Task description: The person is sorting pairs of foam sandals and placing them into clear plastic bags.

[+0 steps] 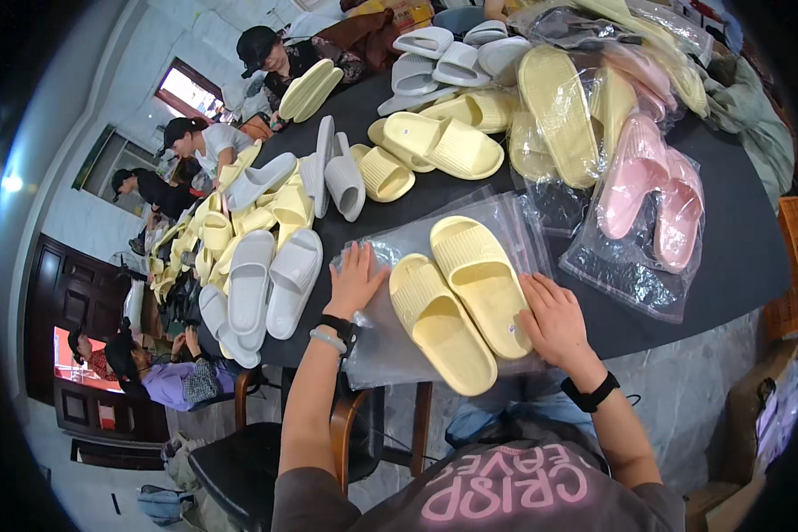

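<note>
A pair of pale yellow slide slippers [461,319] lies side by side, soles down, on a stack of clear plastic bags [372,355] at the table's near edge. To their left, my left hand [357,282] rests flat on the bags with its fingers spread; nothing is in it. My right hand [554,321] lies against the outer edge of the right slipper near its heel. Its fingers are stretched out and touch the slipper without wrapping round it.
Grey slippers [250,282] and a long pile of yellow slippers [213,226] cover the left side of the dark table [727,266]. Bagged pink slippers [674,208] lie at right, bagged yellow ones [559,115] behind. Several people sit along the table; a chair [248,461] stands at lower left.
</note>
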Available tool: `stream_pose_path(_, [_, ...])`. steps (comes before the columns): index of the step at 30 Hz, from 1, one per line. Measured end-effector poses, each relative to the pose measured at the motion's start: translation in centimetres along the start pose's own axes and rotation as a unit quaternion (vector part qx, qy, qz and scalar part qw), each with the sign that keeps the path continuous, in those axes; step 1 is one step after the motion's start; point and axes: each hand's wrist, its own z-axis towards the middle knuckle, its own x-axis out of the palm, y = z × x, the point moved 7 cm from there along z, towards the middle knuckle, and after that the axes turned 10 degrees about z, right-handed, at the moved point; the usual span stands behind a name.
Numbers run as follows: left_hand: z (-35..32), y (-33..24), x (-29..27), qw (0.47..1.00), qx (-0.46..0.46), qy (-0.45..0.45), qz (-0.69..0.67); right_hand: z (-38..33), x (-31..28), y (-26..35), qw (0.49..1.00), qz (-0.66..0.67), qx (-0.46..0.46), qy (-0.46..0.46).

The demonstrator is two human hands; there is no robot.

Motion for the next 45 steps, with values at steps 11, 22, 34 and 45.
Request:
stream_pose_path(11, [-12.2, -12.4, -15.4, 0.930, 0.092, -0.017, -0.356, 0.4, -0.1, -0.1, 1.000, 0.002, -0.006, 0.006])
stream_pose_path(22, [-10.1, -17.6, -11.0, 0.980, 0.053, -0.168, -0.097, -0.3, 0.8, 0.5, 0.999, -0.017, -0.003, 0.033])
stream_pose_path(34, [-12.1, 0.0, -10.7, 0.976, -0.125, -0.158, 0.087, 0.0, 0.9, 1.4, 0.997, -0.061, -0.039, 0.030])
stream_pose_path(45, [-12.5, 11.1, -3.2, 0.962, -0.216, -0.167, 0.019, 0.2, 1.1, 1.7, 0.996, -0.070, -0.025, 0.047])
